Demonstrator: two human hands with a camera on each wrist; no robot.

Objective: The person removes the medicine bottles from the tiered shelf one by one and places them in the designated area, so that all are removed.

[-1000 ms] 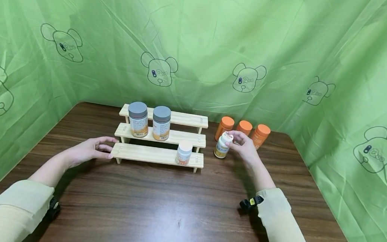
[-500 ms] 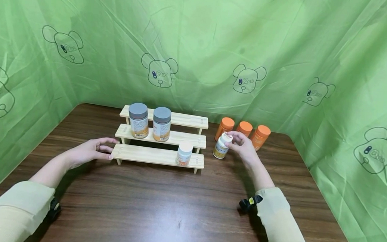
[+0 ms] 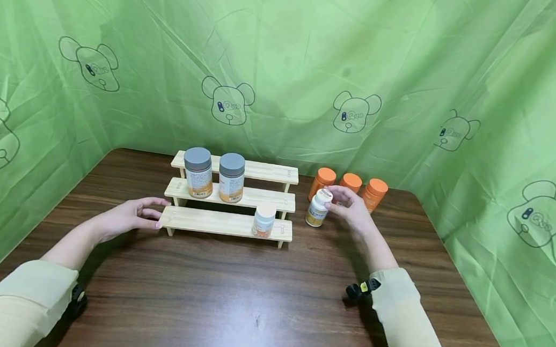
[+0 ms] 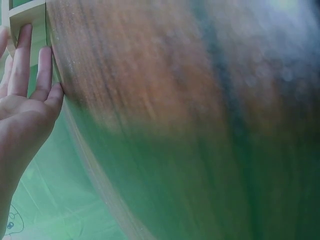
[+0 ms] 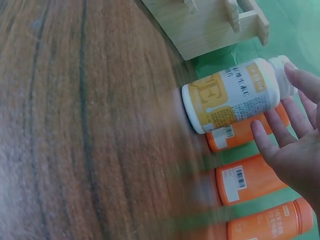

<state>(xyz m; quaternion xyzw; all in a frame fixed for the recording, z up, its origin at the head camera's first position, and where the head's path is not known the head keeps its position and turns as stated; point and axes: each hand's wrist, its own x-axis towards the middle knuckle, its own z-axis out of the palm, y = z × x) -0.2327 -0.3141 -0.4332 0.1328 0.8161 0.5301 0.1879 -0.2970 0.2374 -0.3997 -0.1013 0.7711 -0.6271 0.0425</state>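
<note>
Bottle [image 3: 316, 214] toward table's [image 3: 192, 286] back edge: right hand [image 3: 352, 211] pinches cap [image 3: 323, 194]; lift upright. Left hand [image 3: 126, 220], fingers loosely spread at rack's [image 3: 209, 221] left edge, should only steady.

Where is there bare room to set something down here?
Bare: the lowest shelf left of the small white bottle; the middle shelf right of the grey-lidded jars; the table in front of both shelves. Crowded: to their right, where the right hand holds the yellow-labelled bottle near three orange bottles.
</note>
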